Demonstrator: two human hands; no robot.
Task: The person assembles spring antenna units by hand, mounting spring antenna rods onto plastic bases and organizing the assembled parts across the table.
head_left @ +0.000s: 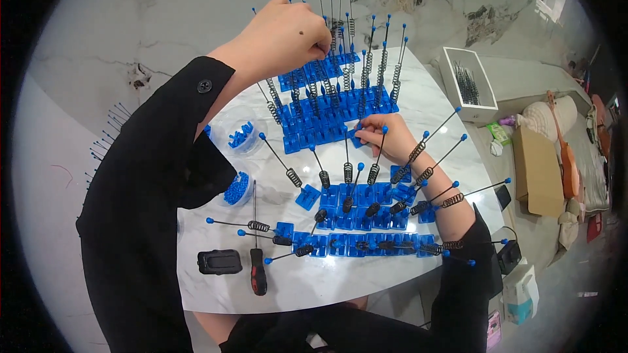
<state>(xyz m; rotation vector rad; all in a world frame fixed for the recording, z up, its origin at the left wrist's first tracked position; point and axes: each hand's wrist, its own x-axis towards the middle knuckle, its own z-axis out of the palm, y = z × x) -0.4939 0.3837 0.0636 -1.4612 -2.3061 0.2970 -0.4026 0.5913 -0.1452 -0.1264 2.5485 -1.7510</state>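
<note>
Counted one left hand [288, 29], one right hand [389, 136], one table [353, 284], one screwdriver [258, 273], one tray [220, 262], at least two cups [247, 150] [249, 196], one white box [477, 113], one cardboard box [540, 183]; more than a dozen springs [348, 172] nearest the body, many others beyond, too crowded to number; likewise dozens of blue bases [366, 194], packed too closely for any sure total

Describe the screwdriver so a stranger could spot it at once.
On the white table, look toward the near edge, just left of the front row of blue blocks. The screwdriver lies beside a small black tray, its thin shaft pointing away from that edge. Its black and red handle sets it apart.
</note>
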